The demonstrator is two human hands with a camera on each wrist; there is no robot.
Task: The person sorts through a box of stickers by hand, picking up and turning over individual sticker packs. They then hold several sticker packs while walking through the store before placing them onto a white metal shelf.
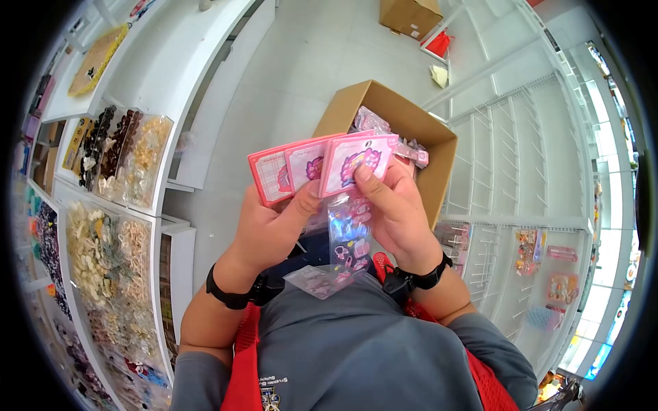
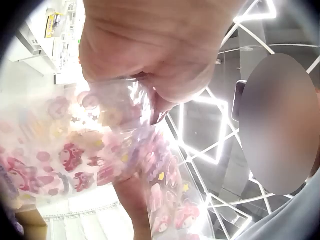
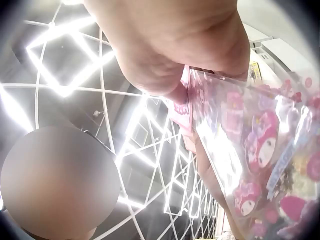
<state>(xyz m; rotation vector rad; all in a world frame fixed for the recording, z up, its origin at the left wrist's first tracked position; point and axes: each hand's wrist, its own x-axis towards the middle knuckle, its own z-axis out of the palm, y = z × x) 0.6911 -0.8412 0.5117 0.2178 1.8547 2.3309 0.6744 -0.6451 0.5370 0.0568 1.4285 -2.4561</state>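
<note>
In the head view, several pink cards are fanned out between both hands above a cardboard box (image 1: 436, 171). My left hand (image 1: 271, 229) pinches the left ones, a red-edged card (image 1: 269, 179) and a paler pink card (image 1: 301, 166), with its thumb on top. My right hand (image 1: 401, 216) pinches the rightmost pink card (image 1: 339, 171), thumb across its printed emblem. Clear sticker sheets (image 1: 349, 236) with pink cartoon figures hang below the cards toward the lap. Both wrist views show these sheets close up, the left sticker sheet (image 2: 72, 157) and the right sticker sheet (image 3: 260, 145).
Plastic-wrapped pink packs (image 1: 370, 120) lie in the open box. On the left, white shelving (image 1: 161, 216) carries bagged hair accessories (image 1: 103, 253). White racks with hooks (image 1: 500, 144) line the right side, some with hanging packs (image 1: 529, 250). Another carton (image 1: 411, 17) stands farther off.
</note>
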